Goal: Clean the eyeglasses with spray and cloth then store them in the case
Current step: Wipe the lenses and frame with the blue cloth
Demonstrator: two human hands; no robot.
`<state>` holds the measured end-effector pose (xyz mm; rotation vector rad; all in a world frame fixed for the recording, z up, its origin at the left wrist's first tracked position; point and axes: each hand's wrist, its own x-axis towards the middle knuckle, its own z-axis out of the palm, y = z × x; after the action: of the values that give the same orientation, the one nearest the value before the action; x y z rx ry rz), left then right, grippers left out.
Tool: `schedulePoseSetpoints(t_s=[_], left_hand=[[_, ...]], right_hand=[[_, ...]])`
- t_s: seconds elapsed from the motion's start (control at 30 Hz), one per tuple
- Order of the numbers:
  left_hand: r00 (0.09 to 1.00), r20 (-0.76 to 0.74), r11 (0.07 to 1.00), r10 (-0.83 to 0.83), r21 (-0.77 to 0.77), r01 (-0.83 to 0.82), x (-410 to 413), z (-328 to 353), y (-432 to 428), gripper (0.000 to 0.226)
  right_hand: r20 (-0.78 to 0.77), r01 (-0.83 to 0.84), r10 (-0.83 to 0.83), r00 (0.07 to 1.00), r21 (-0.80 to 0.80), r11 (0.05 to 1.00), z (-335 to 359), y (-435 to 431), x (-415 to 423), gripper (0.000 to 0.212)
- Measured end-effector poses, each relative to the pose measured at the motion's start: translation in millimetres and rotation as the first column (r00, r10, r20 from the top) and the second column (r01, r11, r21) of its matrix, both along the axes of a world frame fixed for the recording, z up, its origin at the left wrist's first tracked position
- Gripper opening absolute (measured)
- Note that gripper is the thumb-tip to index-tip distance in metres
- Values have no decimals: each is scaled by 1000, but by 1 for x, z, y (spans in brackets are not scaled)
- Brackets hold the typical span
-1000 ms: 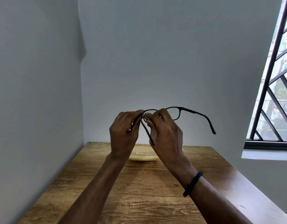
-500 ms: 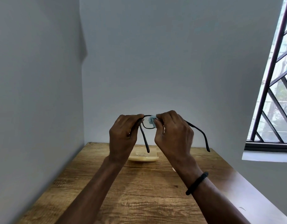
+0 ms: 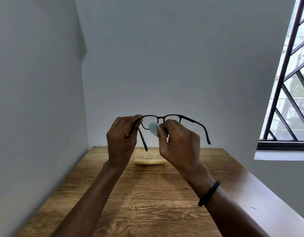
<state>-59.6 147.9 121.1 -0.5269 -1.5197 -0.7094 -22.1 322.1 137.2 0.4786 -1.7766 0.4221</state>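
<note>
Black-framed eyeglasses (image 3: 171,117) are held up in the air above the wooden table (image 3: 147,202), both temples unfolded toward me. My left hand (image 3: 122,139) pinches the frame at its left hinge. My right hand (image 3: 178,142) grips a small light-blue cloth (image 3: 153,129) and presses it against the left lens. A pale yellow eyeglass case (image 3: 147,159) lies on the table at the far edge, partly hidden behind my hands. No spray bottle is visible.
The table stands in a corner, with a grey wall on the left and another behind. A window with dark bars (image 3: 288,82) and a white sill is at the right. A black band circles my right wrist (image 3: 209,193).
The glasses have turned to face front-on, both lenses now visible. My right hand shifted lower and the blue cloth now shows against the left lens.
</note>
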Motion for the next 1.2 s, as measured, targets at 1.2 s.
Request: schedulePoseSetpoints(t_s=[1.2], left_hand=[[999,30,997,15,79,-17,12,-5,-3,20]], right_hand=[[57,200,-194,979,-150,968,-2,16,-10,13]])
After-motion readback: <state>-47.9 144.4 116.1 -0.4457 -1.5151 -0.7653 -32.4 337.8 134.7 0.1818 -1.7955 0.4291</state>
